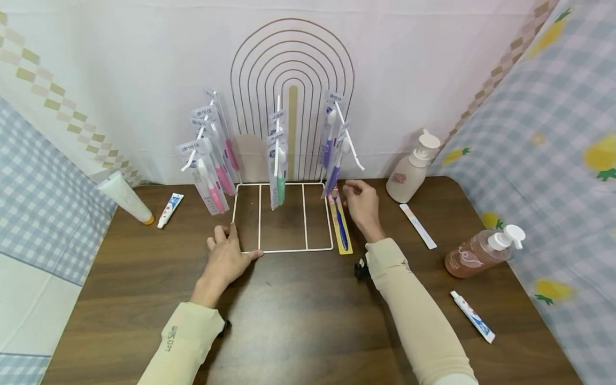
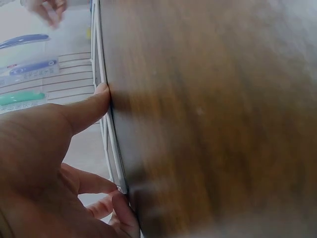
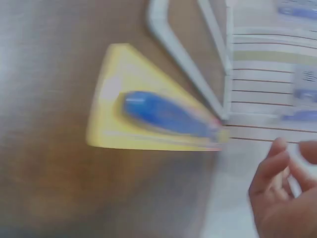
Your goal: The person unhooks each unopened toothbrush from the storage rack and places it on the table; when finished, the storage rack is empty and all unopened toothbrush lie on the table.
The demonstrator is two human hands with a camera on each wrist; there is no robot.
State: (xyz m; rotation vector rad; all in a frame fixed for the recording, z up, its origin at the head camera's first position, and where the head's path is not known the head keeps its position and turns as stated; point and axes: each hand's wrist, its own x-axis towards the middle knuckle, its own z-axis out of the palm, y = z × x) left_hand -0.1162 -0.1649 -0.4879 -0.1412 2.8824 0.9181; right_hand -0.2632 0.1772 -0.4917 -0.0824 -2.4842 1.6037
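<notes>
A white wire display rack (image 1: 284,251) stands against the back cloth, its frame flat on the table. My left hand (image 1: 226,258) holds its front left corner, thumb on the front bar and fingers at the side. Packaged toothbrushes hang from its hooks: pink ones (image 1: 215,195) at left, green ones (image 1: 281,187) in the middle, purple ones (image 1: 333,174) at right. A toothbrush with a blue handle in a yellow pack (image 1: 344,238) lies just right of the frame. Beside its far end my right hand (image 1: 362,206) hovers, fingers loosely bent, holding nothing.
To the right are a white pump bottle (image 1: 404,179), a slim white strip (image 1: 418,226), a pink pump bottle (image 1: 474,256) and a toothpaste tube (image 1: 472,316). A white tube (image 1: 126,198) and a small toothpaste tube (image 1: 170,210) are at the left.
</notes>
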